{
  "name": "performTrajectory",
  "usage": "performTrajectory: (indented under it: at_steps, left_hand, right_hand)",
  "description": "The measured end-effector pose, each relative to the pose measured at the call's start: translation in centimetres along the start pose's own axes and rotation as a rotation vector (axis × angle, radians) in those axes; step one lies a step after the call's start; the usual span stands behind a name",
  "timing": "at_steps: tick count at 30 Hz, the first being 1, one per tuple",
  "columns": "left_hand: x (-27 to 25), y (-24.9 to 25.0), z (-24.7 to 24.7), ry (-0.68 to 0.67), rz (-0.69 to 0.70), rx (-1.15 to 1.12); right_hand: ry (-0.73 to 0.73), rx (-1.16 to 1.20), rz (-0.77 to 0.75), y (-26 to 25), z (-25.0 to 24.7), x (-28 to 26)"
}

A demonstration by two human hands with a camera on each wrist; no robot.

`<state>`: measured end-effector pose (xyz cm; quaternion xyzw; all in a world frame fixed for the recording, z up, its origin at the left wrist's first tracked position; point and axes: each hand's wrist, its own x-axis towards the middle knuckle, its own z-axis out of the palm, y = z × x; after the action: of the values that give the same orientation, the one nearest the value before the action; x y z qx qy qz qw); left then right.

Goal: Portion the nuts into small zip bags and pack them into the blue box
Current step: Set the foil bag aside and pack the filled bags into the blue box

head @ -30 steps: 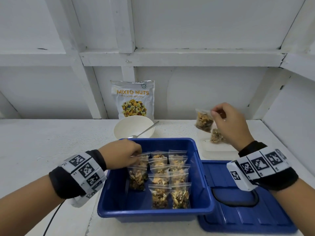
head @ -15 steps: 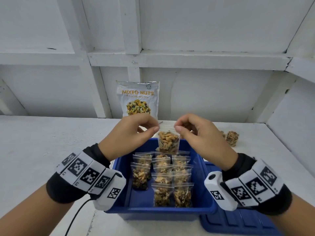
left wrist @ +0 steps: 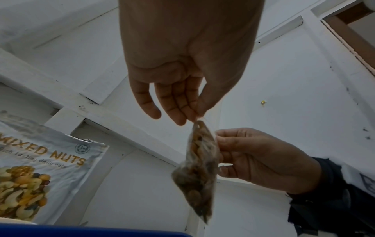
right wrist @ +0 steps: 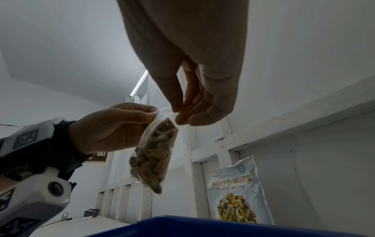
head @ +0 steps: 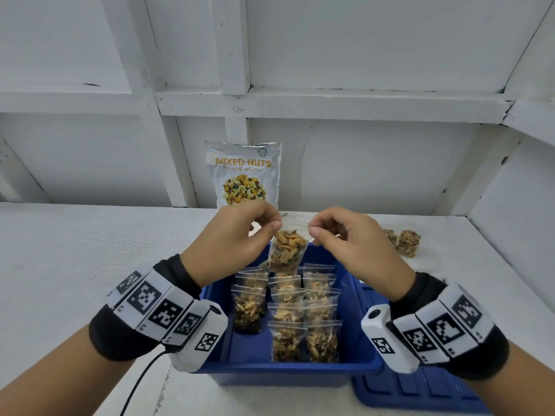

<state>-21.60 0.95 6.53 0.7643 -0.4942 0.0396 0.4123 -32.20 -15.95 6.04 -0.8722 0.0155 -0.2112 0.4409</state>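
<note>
Both hands, left hand [head: 237,238] and right hand [head: 351,247], pinch the top corners of a filled zip bag [head: 286,253] at frame centre, above the blue box [head: 357,366]. Press the seal shut end to end (likely still unsealed), then stand it in the left row.

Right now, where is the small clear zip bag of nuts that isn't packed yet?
In the head view, the small clear zip bag of nuts hangs centre frame above the blue plastic box, its top pinched between the left hand and right hand.
</note>
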Motion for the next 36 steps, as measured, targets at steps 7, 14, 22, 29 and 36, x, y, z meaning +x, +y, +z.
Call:
performTrajectory:
  at_steps: [7, 14, 22, 29, 36]
  left_hand:
    - [-0.12, 0.02, 0.16, -0.038, 0.003, -0.037]
    - [0.03, -0.37, 0.63, -0.03, 0.057, 0.032]
    - [0.1, -0.5, 0.74, -0.004, 0.059, 0.026]
    - [0.1, -0.51, 0.73, -0.038, 0.082, 0.027]
    - [0.18, -0.61, 0.66, -0.017, 0.134, 0.063]
  right_hand:
    - [-0.004, -0.041, 0.017, 0.07, 0.05, -0.05]
    - [-0.033, -0.105, -0.017, -0.46, 0.05, -0.26]
    - [-0.011, -0.111, -0.086, -0.07, 0.71, -0.33]
    - [-0.005, -0.121, -0.136, 0.01, 0.72, -0.31]
    - [-0.037, -0.084, -0.088, -0.68, 0.46, -0.34]
